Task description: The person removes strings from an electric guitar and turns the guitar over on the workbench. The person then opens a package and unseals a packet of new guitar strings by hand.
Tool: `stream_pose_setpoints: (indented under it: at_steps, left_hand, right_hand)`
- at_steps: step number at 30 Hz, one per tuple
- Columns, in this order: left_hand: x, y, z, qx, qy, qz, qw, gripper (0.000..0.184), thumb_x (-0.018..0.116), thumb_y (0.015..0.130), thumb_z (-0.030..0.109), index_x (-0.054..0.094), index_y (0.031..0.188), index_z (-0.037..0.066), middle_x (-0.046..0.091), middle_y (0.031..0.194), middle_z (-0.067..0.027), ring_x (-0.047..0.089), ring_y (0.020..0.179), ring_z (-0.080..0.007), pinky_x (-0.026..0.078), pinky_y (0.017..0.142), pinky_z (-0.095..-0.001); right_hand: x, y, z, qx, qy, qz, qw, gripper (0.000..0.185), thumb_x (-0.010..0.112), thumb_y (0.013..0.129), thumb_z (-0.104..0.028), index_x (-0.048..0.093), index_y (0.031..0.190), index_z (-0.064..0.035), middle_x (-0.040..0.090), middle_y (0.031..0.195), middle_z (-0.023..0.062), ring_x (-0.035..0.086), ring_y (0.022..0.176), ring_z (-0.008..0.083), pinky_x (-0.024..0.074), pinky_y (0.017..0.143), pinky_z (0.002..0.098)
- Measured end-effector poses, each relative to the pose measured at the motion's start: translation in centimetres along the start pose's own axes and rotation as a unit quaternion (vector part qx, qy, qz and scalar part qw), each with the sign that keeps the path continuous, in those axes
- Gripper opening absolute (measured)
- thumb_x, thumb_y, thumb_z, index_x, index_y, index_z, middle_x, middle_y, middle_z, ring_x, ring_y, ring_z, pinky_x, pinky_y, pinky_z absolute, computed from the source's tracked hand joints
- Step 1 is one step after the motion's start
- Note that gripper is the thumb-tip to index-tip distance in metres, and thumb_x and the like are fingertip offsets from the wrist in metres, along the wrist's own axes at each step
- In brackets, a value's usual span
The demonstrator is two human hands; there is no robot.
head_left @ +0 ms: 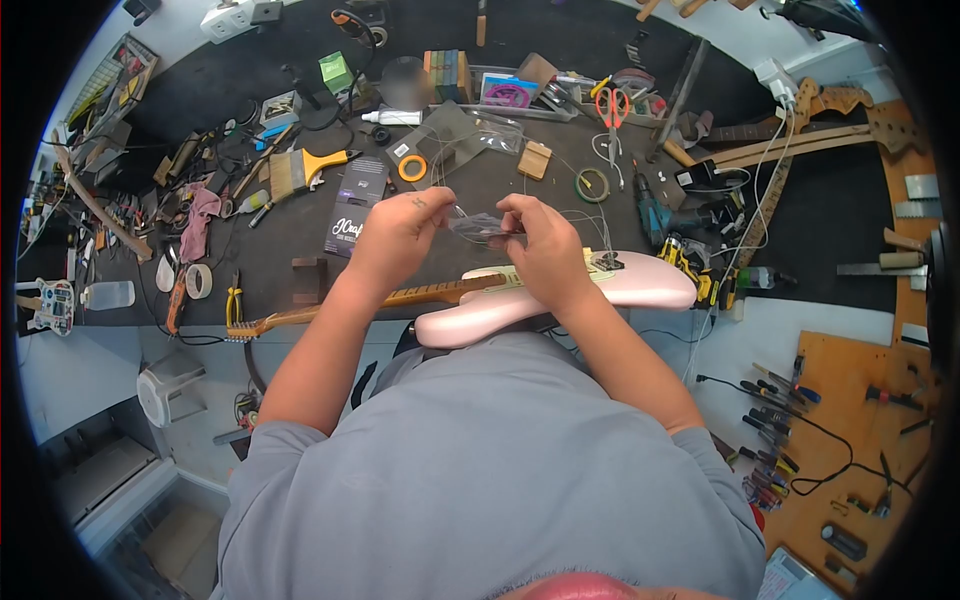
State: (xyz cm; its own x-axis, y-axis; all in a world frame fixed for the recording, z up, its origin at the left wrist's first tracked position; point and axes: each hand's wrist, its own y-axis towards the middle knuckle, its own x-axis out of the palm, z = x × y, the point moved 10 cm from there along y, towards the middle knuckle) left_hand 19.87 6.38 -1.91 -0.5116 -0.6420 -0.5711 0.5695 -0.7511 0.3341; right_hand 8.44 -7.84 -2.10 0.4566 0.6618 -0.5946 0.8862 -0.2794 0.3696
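My left hand is closed, thumb against fingers, at the left end of a small clear plastic packet. My right hand pinches the packet's right end. Thin wire strings loop up and out around both hands. Below them a pink electric guitar lies across the table's front edge against my body, its neck pointing left under my left forearm. My right forearm hides part of the guitar's body. A dark printed package lies left of my left hand.
Behind the hands are an orange tape roll, a green tape roll, a wooden block and orange scissors. A wide brush lies left. A teal power tool and guitar necks are right.
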Motion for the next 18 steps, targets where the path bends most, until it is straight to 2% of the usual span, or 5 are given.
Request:
stream_pose_setpoints:
  at_steps: [6,9,12,15,18]
  left_hand:
    - [-0.2,0.3,1.1,-0.002,0.022,0.008,1.0,0.011,0.067,0.099,0.0,0.071,0.109,0.0,0.074,0.084,-0.0131,0.074,0.077,-0.0239,0.057,0.072,-0.0347]
    - [-0.8,0.0,-0.7,-0.074,-0.011,0.043,0.996,0.009,0.07,0.098,0.007,0.071,0.104,0.0,0.069,0.079,-0.016,0.069,0.068,-0.0272,0.054,0.064,-0.0371]
    - [-1.0,-0.3,-1.0,-0.068,-0.025,0.074,0.995,0.008,0.07,0.099,0.007,0.071,0.103,0.001,0.068,0.076,-0.016,0.065,0.063,-0.0253,0.051,0.061,-0.0361]
    - [-0.5,-0.4,-1.0,-0.07,-0.008,0.052,0.996,0.009,0.07,0.098,0.007,0.071,0.105,0.001,0.068,0.077,-0.0154,0.067,0.066,-0.0258,0.052,0.063,-0.0364]
    - [0.5,-0.1,1.1,0.025,0.03,0.006,0.999,0.017,0.07,0.098,0.002,0.073,0.113,-0.002,0.075,0.091,-0.0139,0.072,0.083,-0.0179,0.056,0.074,-0.0307]
  right_hand:
    - [-0.7,-0.3,0.6,0.006,0.002,0.031,0.999,0.033,0.079,0.077,0.007,0.067,0.106,-0.0054,0.071,0.092,0.0103,0.072,0.084,0.0304,0.0573,0.074,0.0413]
    - [-1.4,-0.2,0.4,0.001,0.007,0.057,0.998,0.029,0.08,0.079,0.007,0.067,0.103,-0.0038,0.07,0.091,0.0114,0.072,0.083,0.03,0.0575,0.071,0.0404]
    - [-1.6,-0.2,0.0,0.017,0.019,0.066,0.998,0.026,0.082,0.081,0.005,0.067,0.1,-0.0027,0.069,0.09,0.0121,0.072,0.082,0.029,0.0574,0.069,0.0392]
    - [-1.6,-0.1,0.0,0.016,0.022,0.067,0.997,0.025,0.084,0.082,0.002,0.067,0.099,-0.0027,0.069,0.09,0.0119,0.071,0.081,0.0282,0.0574,0.068,0.0387]
    - [-1.5,-0.1,0.1,0.024,0.013,0.054,0.998,0.026,0.084,0.083,0.003,0.066,0.101,-0.0012,0.07,0.093,0.0114,0.072,0.083,0.0253,0.0589,0.075,0.0348]
